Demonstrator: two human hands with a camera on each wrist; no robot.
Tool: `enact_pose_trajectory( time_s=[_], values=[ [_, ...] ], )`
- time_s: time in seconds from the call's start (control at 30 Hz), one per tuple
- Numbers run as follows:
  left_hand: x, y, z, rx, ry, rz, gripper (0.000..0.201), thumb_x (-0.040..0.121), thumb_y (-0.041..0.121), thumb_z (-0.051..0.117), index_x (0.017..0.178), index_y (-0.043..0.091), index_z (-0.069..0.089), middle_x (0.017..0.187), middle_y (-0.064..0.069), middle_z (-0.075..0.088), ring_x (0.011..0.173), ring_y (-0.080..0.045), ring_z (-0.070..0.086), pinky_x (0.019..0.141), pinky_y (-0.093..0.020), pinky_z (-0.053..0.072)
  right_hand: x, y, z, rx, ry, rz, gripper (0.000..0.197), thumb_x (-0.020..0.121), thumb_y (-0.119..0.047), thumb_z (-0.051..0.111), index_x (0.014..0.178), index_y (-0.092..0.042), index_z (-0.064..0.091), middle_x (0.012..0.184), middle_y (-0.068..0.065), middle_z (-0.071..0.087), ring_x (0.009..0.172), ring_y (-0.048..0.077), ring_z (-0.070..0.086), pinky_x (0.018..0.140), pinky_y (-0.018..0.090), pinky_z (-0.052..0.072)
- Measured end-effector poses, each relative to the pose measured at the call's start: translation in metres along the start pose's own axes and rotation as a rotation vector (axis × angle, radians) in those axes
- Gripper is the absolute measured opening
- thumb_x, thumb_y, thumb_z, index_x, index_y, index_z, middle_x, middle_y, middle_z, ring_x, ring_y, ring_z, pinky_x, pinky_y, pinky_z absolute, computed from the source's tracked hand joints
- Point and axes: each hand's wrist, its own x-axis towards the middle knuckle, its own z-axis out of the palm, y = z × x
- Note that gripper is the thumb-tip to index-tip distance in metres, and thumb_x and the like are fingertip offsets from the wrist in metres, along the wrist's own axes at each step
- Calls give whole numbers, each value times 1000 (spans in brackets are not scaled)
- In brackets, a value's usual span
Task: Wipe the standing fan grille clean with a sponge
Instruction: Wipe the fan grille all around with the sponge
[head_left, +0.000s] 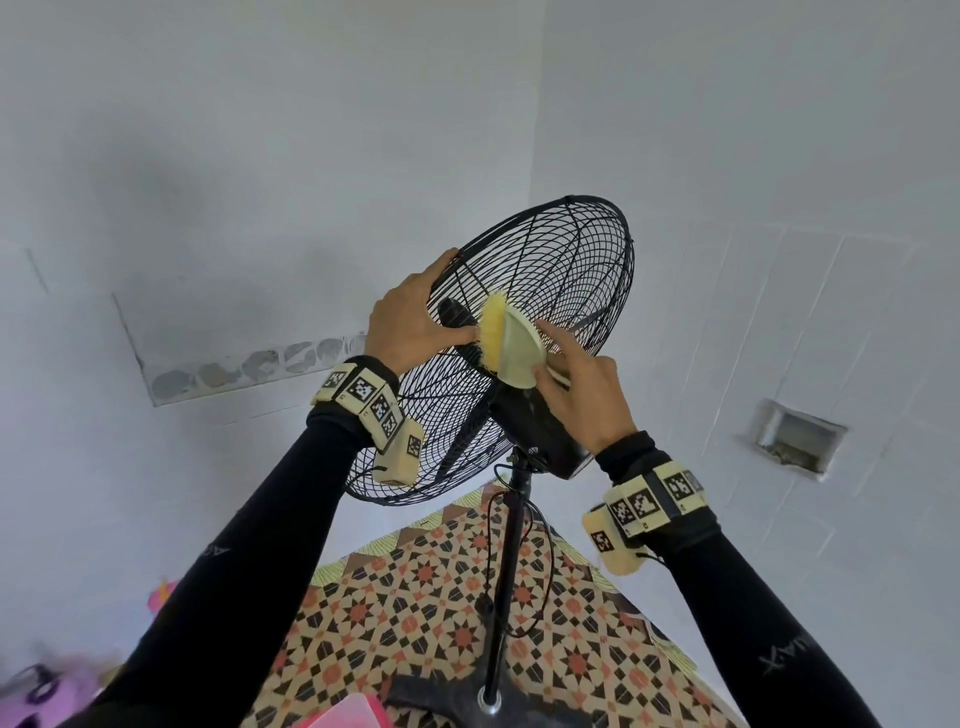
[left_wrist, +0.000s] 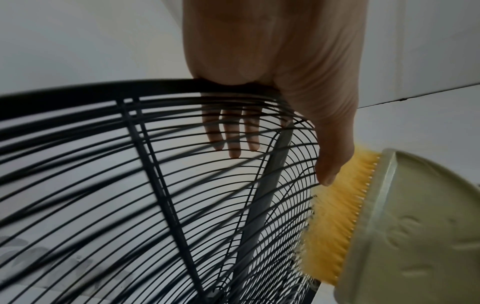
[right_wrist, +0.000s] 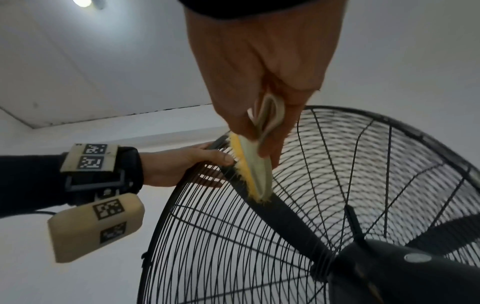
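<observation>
While left hand (head_left: 410, 317) grips black fan grille (head_left: 561, 270) rim, fingers curled over front wires, right hand (head_left: 582, 384) holds cream brush (head_left: 511, 348) by handle, yellow bristles (left_wrist: 335, 222) against rear grille wires near rim. Fan pole (head_left: 506, 587) stands over patterned floor (head_left: 426, 597).

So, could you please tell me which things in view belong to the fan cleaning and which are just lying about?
In use:
- fan grille, steadied at its rim by the left hand
- yellow-bristled brush, held by the right hand against the wires

Lying about:
- patterned mat
- pink items by the wall
- wall recess
</observation>
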Motion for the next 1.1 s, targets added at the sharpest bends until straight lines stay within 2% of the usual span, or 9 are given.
enact_pose_trajectory(
  time_s=[0.1,0.23,0.37,0.53,0.63,0.73,0.87,0.93,1.1],
  values=[
    [-2,1,-1,0,0,-1,109,72,58,88,160,48,26,144,1,61,128,-21,59,107,-44,49,0,-13,0,69,90,3,39,102,-18,55,141,-20,53,106,6,71,80,24,72,70,39,63],
    [-3,-1,-3,-28,0,-5,108,71,57,88,160,47,27,144,1,61,130,-22,59,110,-48,48,5,-24,10,113,433,-97,49,100,-7,59,147,-11,49,101,5,69,68,16,69,61,25,61],
    [-3,2,-2,-12,4,-1,108,71,56,88,161,45,28,147,0,60,132,-23,58,110,-47,47,-12,-11,45,5,257,-83,73,95,-1,62,157,-20,31,90,2,67,68,8,54,70,30,58],
    [-5,2,-3,-10,6,-9,109,69,61,86,160,45,29,145,0,61,130,-21,59,111,-47,47,-31,13,66,-73,121,15,76,95,-2,62,160,-21,26,96,18,69,72,29,62,69,49,60],
    [-5,3,-2,7,8,-5,108,71,59,87,160,44,28,144,0,61,130,-21,59,111,-46,47,-25,-4,62,-73,283,-69,78,91,3,64,156,-24,29,104,17,69,74,29,64,63,40,61],
    [-4,1,-2,21,17,4,108,72,59,87,161,41,30,143,0,62,129,-21,60,110,-48,48,-20,-12,64,-50,355,-101,79,88,5,66,155,-17,30,101,14,71,65,16,58,61,27,53],
    [-4,-1,-2,3,19,0,110,66,68,80,160,43,30,145,0,62,130,-21,60,111,-48,48,-25,3,73,-17,128,63,84,96,0,57,160,-33,14,128,18,64,85,30,68,75,50,62],
    [-4,1,-2,-3,14,5,109,67,68,80,160,42,30,144,0,62,129,-20,60,110,-46,48,-24,11,70,-9,54,151,82,99,-3,54,162,-30,10,129,22,63,91,35,69,77,55,61],
    [-4,1,-1,11,18,9,109,69,64,84,161,42,29,146,1,61,130,-19,59,110,-44,48,-19,8,65,-32,274,-31,75,91,3,61,157,-15,31,101,13,70,68,21,59,61,31,55]
  ],
)
